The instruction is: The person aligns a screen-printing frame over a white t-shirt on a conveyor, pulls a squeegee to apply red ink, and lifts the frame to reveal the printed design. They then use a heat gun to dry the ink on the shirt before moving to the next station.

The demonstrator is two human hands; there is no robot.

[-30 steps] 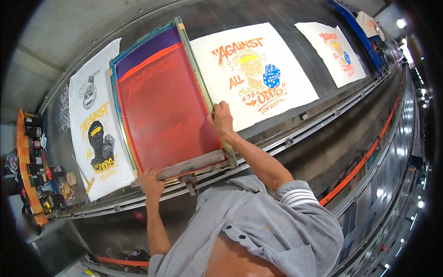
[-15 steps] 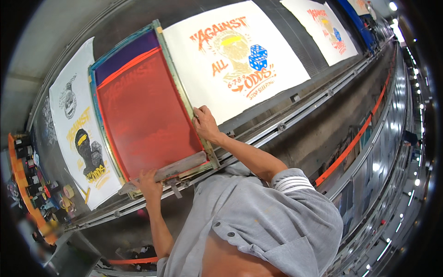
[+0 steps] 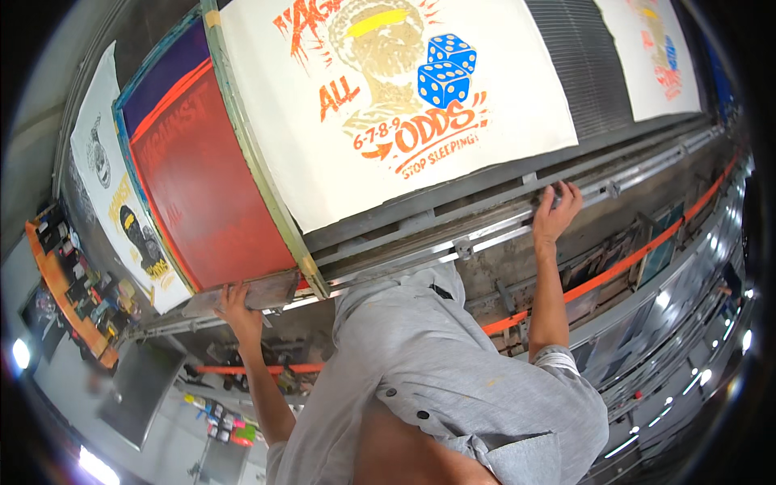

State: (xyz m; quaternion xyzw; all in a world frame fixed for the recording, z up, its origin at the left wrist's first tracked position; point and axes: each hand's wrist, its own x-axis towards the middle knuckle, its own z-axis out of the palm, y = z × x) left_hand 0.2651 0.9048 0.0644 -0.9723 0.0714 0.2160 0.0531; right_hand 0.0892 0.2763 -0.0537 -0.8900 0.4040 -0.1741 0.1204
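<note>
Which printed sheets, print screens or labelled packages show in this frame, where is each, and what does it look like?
Printing screen: left of centre, green-framed rectangle, red and purple mesh; the left hand grips its near edge.
Centre print: white sheet, gold head, blue dice, orange lettering.
Left print: white sheet, black masked figure, yellow lettering.
Far-right print: white sheet, same colours, partly cut off.
Right hand: on the metal rail.
</note>
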